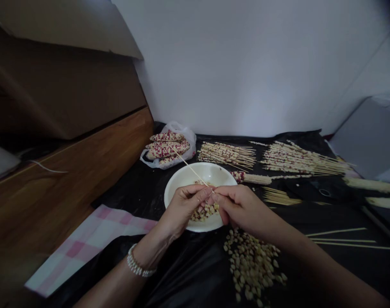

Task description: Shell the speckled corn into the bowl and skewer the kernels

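Observation:
My left hand is closed around a thin bamboo skewer, which slants up and left over the bowl. The fingertips of my right hand pinch together at the skewer's near end, touching the left fingertips. Whatever sits between the right fingers is too small and covered to make out. Beneath both hands stands a white bowl, with loose corn kernels in yellow and dark red inside. A heap of pale kernels lies on the black plastic sheet below my right forearm.
Behind the bowl, a plastic bag holds red-and-yellow corn cobs. Kernel-threaded skewers lie in a left bundle and a right bundle. A partly stripped cob, bare skewers and a checked cloth lie around.

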`<state>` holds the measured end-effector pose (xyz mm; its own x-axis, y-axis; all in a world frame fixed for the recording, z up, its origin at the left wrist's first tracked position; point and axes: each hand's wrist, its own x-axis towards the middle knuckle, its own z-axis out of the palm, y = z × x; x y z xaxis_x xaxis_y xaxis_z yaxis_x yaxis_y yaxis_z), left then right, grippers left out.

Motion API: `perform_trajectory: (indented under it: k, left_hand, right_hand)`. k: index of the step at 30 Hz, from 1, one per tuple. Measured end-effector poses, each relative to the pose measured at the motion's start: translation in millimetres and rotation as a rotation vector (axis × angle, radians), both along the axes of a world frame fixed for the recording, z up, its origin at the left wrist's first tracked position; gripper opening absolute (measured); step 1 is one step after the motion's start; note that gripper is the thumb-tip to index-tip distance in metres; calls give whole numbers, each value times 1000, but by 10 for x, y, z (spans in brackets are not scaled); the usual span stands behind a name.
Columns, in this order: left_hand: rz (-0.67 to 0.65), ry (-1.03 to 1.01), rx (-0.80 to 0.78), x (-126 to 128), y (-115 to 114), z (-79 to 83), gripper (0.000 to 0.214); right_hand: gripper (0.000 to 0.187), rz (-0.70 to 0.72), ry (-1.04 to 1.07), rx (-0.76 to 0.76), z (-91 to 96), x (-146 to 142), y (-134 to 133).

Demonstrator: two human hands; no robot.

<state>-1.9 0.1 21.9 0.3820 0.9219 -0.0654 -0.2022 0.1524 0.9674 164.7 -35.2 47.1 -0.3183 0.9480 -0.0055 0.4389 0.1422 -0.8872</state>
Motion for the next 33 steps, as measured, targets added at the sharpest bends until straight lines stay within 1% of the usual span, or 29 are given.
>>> perform_trajectory:
  k: [2, 3, 4, 5, 7, 8, 10, 12, 14, 16, 19, 21, 23, 25, 27, 29, 31, 33]
  left_hand:
    - [-38, 29, 4, -48, 56, 16, 24]
    - [-38, 57, 22, -79, 95, 24, 26]
    - [-6, 118, 76, -113, 136, 30, 28]
    - [44, 212, 156, -147, 178, 30, 26]
    - [152, 407, 339, -208, 249, 6, 15]
    - [157, 500, 430, -234, 274, -20, 12]
    - [110, 682, 578, -274, 302, -95, 10]
    - [56, 795, 686, -304, 309, -178, 13]
    - [9, 843, 727, -326, 311, -243, 14]
    - [-16, 834, 725, -336, 315, -267, 14]
    - [5, 756, 699, -315, 312, -215, 10]
    - [60, 691, 650, -278, 292, -139, 6]
    - [105, 598, 527, -233, 260, -60, 8]
    - [78, 379, 280, -193, 227, -5, 13]
    - [41, 110, 14, -166, 208, 16, 14]
    - [30, -99, -189, -153, 204, 11, 13]
    - [40, -204, -301, -144, 205, -6, 12]
    - [40, -233, -350, -132, 198, -23, 11]
  right_hand:
    - [34, -20, 1, 16, 0, 27, 15]
    - [34, -39, -8, 35, 6, 44, 23]
    - [33, -60, -23, 57, 15, 64, 31]
    - [33, -78, -38, 79, 26, 84, 37]
    - [32, -99, -64, 113, 54, 120, 45]
    - [32, -104, -75, 128, 68, 133, 46]
    - [31, -113, -98, 155, 92, 148, 45]
    - [30, -113, -118, 177, 107, 148, 44]
    - [32, -114, -123, 192, 112, 142, 45]
    - [34, -116, -121, 198, 106, 137, 49]
    - [34, -106, -119, 177, 78, 143, 56]
    - [32, -95, -96, 146, 45, 150, 63]
    - [28, -93, -22, 106, 0, 146, 74]
    - [24, -96, 95, 50, -51, 122, 90]
    - [20, -104, 186, -15, -104, 81, 106]
    - [19, -114, 234, -62, -153, 37, 120]
    - [20, -126, 263, -62, -194, 3, 127]
    - [23, -134, 277, -34, -225, -17, 127]
